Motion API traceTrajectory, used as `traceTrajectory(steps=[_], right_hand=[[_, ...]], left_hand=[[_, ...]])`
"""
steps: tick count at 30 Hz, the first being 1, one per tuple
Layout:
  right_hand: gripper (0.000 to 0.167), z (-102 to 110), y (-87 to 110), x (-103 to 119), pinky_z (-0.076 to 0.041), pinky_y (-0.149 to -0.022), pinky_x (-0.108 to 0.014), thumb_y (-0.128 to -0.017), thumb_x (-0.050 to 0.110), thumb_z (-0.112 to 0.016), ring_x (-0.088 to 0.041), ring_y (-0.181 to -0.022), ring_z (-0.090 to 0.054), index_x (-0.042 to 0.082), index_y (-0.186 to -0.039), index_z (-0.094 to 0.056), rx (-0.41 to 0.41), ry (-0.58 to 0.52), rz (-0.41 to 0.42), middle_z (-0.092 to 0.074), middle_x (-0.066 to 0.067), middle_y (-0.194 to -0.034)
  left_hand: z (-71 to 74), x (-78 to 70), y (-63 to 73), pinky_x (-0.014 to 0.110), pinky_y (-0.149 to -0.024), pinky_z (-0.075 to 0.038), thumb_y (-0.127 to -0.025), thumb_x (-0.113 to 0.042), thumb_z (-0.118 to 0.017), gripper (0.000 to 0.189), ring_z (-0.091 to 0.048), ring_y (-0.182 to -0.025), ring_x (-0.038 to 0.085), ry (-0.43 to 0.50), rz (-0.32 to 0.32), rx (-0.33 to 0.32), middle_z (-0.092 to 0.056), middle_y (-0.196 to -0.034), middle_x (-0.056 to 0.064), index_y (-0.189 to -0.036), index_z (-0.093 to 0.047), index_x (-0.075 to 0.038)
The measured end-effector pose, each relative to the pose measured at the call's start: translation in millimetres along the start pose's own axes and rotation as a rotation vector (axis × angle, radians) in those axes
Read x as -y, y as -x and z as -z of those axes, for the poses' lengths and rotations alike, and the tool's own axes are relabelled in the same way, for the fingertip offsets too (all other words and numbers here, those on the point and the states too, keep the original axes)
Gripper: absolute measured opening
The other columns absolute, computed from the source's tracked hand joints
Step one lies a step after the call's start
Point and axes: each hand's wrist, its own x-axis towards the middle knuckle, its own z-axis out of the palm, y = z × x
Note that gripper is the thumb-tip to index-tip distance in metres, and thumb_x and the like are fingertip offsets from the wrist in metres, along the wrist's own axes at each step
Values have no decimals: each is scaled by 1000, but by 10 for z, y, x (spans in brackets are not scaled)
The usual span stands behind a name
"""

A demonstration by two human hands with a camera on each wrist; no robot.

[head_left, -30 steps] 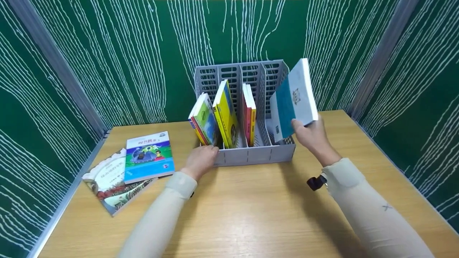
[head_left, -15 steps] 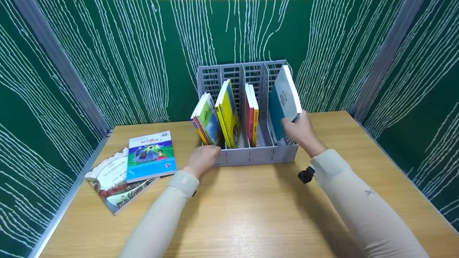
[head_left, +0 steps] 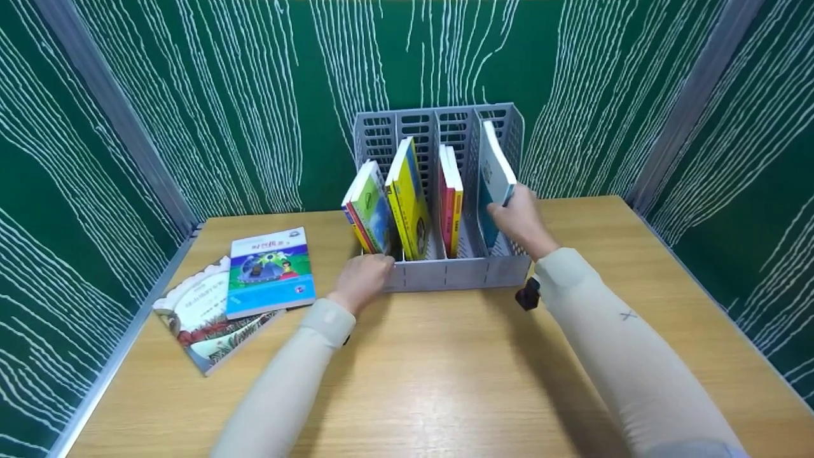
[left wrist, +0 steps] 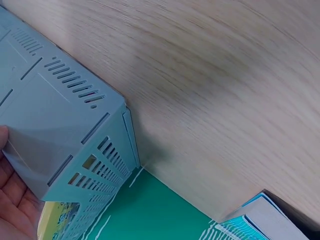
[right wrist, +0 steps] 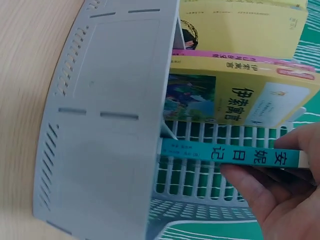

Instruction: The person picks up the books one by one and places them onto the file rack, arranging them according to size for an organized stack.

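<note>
My right hand pinches a teal-and-white book by its spine edge, thumb on one cover and fingers on the other. The book stands upright in the rightmost compartment of a grey desktop book rack. In the right wrist view, the teal spine sits beside the divider, its lower end behind the rack's front wall. At the rack's front left corner, my left hand grips the front wall; in the left wrist view a fingertip lies on its outer face.
Green-covered books, yellow books and a red-and-yellow pair fill the other compartments. Left on the wooden table, a blue book overlaps a white illustrated one. Green walls enclose the table.
My right hand has moved left, bringing the teal-and-white book from a tilt over the rack's right side to upright in the rightmost compartment. My left hand keeps its grip on the rack.
</note>
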Motion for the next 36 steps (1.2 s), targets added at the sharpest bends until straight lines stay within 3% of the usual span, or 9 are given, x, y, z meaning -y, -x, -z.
traceTrajectory(steps=[4, 9, 17, 23, 27, 31, 34, 36], right_hand=[[67, -81, -80, -28, -42, -123, -65, -106, -1, -52, -46, -155, -46, 3, -169, -32, -20, 48, -24, -44, -24, -170], [69, -132, -152, -70, -40, -124, -65, -107, -2, -52, -45, -157, -44, 4, -171, -26, -29, 78, -36, -41, -24, -171], [68, -134, -243, -68, -36, -127, -66, -109, 0, -53, -45, -158, -41, 7, -171, -26, 6, 100, -28, -38, -24, -173], [72, -92, -212, -79, -39, -126, -65, -110, 8, -60, -45, -158, -42, 11, -173, -25, 62, 79, -13, -37, -20, -175], [72, -11, -154, -51, -45, -122, -63, -108, 15, -67, -42, -153, -50, 9, -170, -30, 86, 68, -11, -45, -20, -170], [71, 73, -83, -42, -48, -122, -60, -106, 20, -72, -40, -148, -54, 4, -165, -36, 78, 79, -20, -51, -22, -164], [69, 131, -25, -45, -48, -122, -57, -106, 22, -73, -40, -146, -55, 1, -163, -39, 64, 118, -33, -54, -24, -159], [68, 168, 21, -55, -48, -122, -56, -106, 22, -72, -41, -146, -55, -2, -161, -41, 60, 143, -29, -55, -26, -157]], left_hand=[[-9, -1, 4, 47, -86, -67, -113, -6, -55, 21, -79, -90, 33, -4, -9, -19, -81, -103, 17, -109, -75, -1], [-13, -13, -13, 45, -89, -68, -114, -11, -54, 23, -79, -93, 32, -8, 4, 1, -82, -107, 16, -114, -75, -2], [-23, -6, -36, 44, -88, -68, -115, -11, -53, 24, -79, -91, 31, -19, 15, 13, -82, -106, 15, -114, -75, -3], [-4, -13, -26, 45, -93, -67, -114, -8, -53, 23, -79, -98, 31, 13, 40, 64, -81, -111, 15, -117, -75, -4], [36, -17, -48, 44, -100, -65, -112, -7, -58, 19, -78, -106, 30, 63, 72, 127, -80, -116, 14, -121, -75, -4], [111, 12, -19, 45, -114, -57, -111, -8, -61, 28, -72, -127, 30, 171, 113, 152, -75, -136, 12, -138, -71, -6], [178, 48, 54, 48, -122, -51, -111, -13, -63, 38, -65, -140, 31, 254, 99, 104, -69, -148, 12, -148, -64, -7], [225, 79, 113, 49, -122, -50, -111, -16, -63, 39, -64, -140, 33, 285, 70, 54, -69, -148, 14, -148, -64, -5]])
